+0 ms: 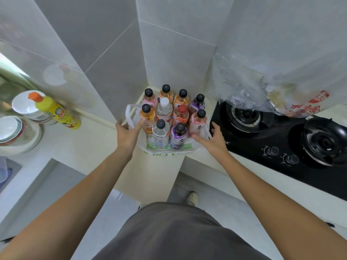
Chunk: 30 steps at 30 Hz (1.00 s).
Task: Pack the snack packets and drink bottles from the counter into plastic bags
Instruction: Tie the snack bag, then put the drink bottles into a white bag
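Observation:
Several drink bottles (172, 115) with black, white and red caps stand upright in the counter corner, on a flattened white plastic bag (169, 150) with green print. The bag's left handle loop (129, 115) stands up beside the bottles. My left hand (127, 133) is at that loop, thumb and fingers spread around it, touching the orange bottle (147, 117). On the right side my right hand (213, 136) is open, fingers spread against the bag's right edge next to a pink bottle (199, 121). A snack bag (298, 104) with red print lies on the stove under clear plastic.
A black gas stove (281, 139) with two burners and knobs fills the right counter. Crumpled clear plastic (242, 85) hangs over its back. A yellow detergent bottle (56, 111), stacked bowls (16, 132) and a sink are at the left. Tiled walls enclose the corner.

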Motion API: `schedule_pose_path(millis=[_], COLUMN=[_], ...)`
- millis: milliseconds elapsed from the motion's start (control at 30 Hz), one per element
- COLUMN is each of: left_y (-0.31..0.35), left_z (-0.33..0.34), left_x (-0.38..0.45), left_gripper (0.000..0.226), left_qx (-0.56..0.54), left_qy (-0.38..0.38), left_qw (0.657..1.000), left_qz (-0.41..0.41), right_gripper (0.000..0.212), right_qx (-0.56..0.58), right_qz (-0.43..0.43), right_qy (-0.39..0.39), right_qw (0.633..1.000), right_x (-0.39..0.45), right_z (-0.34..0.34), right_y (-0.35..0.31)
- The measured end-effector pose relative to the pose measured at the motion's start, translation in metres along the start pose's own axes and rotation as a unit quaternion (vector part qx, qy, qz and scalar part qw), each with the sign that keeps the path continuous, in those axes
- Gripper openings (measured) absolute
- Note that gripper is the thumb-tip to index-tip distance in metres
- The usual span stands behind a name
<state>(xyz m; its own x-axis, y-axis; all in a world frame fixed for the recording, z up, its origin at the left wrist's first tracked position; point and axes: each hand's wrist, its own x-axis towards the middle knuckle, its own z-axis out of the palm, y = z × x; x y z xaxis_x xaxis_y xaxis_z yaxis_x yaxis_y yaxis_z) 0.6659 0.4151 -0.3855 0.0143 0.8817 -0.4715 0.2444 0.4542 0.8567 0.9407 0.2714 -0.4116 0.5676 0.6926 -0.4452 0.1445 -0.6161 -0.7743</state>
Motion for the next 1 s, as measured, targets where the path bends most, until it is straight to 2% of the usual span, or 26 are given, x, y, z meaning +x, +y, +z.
schedule_pose_path(millis=[100, 167, 300, 400, 533, 600, 833, 1000], left_y=[0.004, 0.008, 0.017, 0.029, 0.042, 0.048, 0.097, 0.148], left_z=[0.003, 0.005, 0.008, 0.009, 0.008, 0.006, 0.005, 0.015], left_x=[0.003, 0.004, 0.011, 0.016, 0.016, 0.018, 0.015, 0.0], left_gripper=[0.097, 0.09, 0.072, 0.067, 0.043, 0.046, 0.036, 0.028], left_qx=[-0.034, -0.032, -0.011, -0.01, 0.008, 0.0, -0.048, -0.099], left_qy=[-0.037, -0.038, -0.033, -0.033, -0.022, -0.028, -0.067, -0.107], left_qw=[0.998, 0.999, 0.999, 0.999, 0.999, 0.999, 0.996, 0.985], left_qz=[-0.023, -0.018, -0.003, 0.005, 0.028, 0.036, 0.031, 0.098], right_gripper=[0.117, 0.104, 0.092, 0.069, 0.034, 0.02, 0.024, 0.019], right_qx=[0.043, 0.051, 0.057, 0.056, 0.022, 0.04, 0.233, 0.299], right_qz=[0.056, 0.071, 0.105, 0.09, 0.087, 0.073, -0.001, -0.072], right_qy=[-0.036, -0.031, -0.041, -0.023, -0.003, 0.005, 0.047, 0.024], right_qw=[0.997, 0.996, 0.992, 0.994, 0.996, 0.996, 0.971, 0.951], right_x=[0.007, 0.011, 0.02, 0.026, 0.03, 0.026, 0.022, 0.022], right_z=[-0.004, -0.006, -0.009, -0.013, -0.022, -0.026, -0.039, -0.053], right_y=[-0.001, -0.002, -0.005, -0.005, -0.006, -0.013, -0.083, -0.144])
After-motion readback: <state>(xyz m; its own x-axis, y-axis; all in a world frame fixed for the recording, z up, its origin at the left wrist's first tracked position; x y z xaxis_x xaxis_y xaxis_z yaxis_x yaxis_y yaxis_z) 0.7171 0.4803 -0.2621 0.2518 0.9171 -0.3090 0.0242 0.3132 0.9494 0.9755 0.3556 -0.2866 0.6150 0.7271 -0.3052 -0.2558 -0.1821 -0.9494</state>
